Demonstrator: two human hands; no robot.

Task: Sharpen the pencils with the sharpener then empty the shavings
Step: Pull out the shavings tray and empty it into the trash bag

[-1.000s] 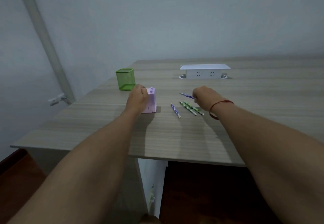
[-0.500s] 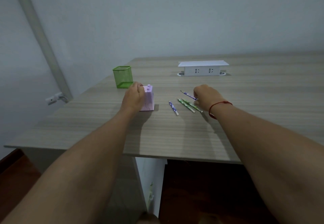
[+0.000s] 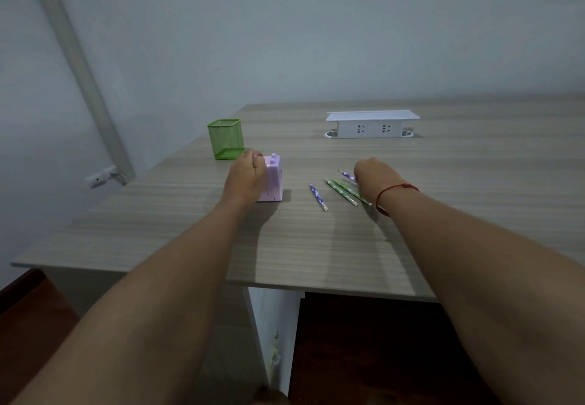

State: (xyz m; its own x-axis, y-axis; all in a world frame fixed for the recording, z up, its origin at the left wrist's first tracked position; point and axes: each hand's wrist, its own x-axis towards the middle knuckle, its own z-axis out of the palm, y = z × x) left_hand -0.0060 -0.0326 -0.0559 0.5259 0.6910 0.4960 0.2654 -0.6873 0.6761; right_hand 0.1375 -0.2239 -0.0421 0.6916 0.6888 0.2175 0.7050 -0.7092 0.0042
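Note:
A pink box-shaped sharpener (image 3: 273, 179) stands on the wooden table (image 3: 316, 246). My left hand (image 3: 247, 176) grips its left side. Several pencils lie to its right: a blue one (image 3: 318, 196) alone, two green ones (image 3: 343, 192) side by side, and a purple one (image 3: 346, 176) farther back. My right hand (image 3: 373, 176) rests over the far ends of the green and purple pencils, fingers curled down onto the purple pencil; its grip is hidden by the back of the hand.
A green mesh pencil holder (image 3: 225, 138) stands just behind the sharpener. A white power socket box (image 3: 372, 124) sits at the back of the table. The table's front edge is near me, with dark floor below.
The camera view has shifted slightly. Both hands stay where they were, the left on the sharpener and the right at the pencils.

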